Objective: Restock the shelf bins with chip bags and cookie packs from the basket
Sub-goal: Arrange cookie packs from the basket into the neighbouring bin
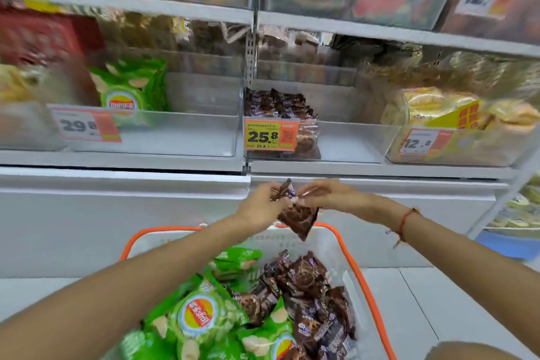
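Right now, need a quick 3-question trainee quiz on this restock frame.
1. True or false: both hands hold one brown cookie pack above the basket.
2. Which price tag marks the bin already holding brown cookie packs: A 29.8, B 25.8, C 12.8?
3. Fill in: the chip bags in the basket are mostly ____ in colour.

Key
1. True: left hand and right hand both pinch it.
2. B
3. green

Green chip bags [201, 316], brown marbled cookie packs [309, 280], orange-rimmed white basket [361, 278], orange price tag [270, 135].
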### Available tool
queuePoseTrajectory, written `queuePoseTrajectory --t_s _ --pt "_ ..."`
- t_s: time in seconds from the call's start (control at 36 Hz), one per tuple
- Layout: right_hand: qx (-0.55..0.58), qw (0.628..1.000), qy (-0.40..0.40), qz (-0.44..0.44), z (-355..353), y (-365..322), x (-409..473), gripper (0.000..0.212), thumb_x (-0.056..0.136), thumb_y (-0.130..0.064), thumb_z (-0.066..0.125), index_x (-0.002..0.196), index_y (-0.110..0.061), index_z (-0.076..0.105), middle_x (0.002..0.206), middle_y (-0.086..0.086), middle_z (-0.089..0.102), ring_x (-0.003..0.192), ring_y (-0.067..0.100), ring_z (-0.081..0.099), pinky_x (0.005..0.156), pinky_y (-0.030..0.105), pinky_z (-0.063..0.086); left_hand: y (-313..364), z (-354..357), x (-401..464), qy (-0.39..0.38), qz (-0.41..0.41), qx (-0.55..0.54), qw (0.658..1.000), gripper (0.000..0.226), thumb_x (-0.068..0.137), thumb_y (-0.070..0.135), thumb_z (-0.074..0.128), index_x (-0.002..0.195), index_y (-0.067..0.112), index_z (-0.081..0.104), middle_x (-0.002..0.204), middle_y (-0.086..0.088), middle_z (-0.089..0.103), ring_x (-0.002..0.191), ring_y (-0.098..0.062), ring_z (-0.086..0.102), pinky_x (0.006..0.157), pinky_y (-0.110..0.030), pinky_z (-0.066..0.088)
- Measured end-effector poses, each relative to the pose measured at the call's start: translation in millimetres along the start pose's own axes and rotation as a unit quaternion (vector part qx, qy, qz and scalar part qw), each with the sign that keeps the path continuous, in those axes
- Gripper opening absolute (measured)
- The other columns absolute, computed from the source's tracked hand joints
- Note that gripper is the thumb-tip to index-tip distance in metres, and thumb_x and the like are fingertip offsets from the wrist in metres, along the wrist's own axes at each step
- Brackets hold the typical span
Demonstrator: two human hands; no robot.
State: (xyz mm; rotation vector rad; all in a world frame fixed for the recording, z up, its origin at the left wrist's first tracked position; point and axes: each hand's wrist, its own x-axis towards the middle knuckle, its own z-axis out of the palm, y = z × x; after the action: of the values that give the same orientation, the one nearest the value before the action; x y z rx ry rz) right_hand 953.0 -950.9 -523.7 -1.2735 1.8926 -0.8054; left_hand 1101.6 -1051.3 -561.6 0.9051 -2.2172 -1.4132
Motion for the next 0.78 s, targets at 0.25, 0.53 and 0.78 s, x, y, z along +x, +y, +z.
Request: queuePoseTrajectory --t_s 0.25,0.53,0.78 --pt "-0.02 0.982 0.147 -0.117 -34 -59 -4 0.03 0.083 -0.012 0.073 0.111 -0.019 0.065 0.103 -0.004 0.067 0.094 0.011 0.063 0.083 0.02 0.051 76 -36 18 0.079 0.048 -0.143 0.985 0.012 0.091 0.003 0.058 0.1 0.009 0.063 0.104 -0.014 0.068 0.102 -0.031 0.064 0.094 -0.039 0.049" --pt "0.0 0.979 0.193 -0.069 -83 -88 4 0.024 0.083 -0.014 0.072 0.104 -0.023 0.066 0.1 0.0 0.067 0.094 0.014 0.065 0.08 0.026 0.054 101 -98 51 0.213 0.118 0.065 0.968 0.036 0.093 0.031 0.058 0.128 0.024 0.053 0.129 0.01 0.056 0.121 -0.01 0.05 0.094 -0.026 0.037" --pt "0.0 0.974 0.224 -0.038 -126 -88 58 0.022 0.084 -0.011 0.072 0.1 -0.025 0.066 0.098 0.013 0.068 0.085 0.023 0.065 0.081 0.039 0.052 61 -109 95 0.295 0.043 0.153 0.942 0.049 0.097 0.047 0.042 0.142 0.027 0.04 0.143 0.007 0.047 0.126 -0.015 0.048 0.094 -0.035 0.044"
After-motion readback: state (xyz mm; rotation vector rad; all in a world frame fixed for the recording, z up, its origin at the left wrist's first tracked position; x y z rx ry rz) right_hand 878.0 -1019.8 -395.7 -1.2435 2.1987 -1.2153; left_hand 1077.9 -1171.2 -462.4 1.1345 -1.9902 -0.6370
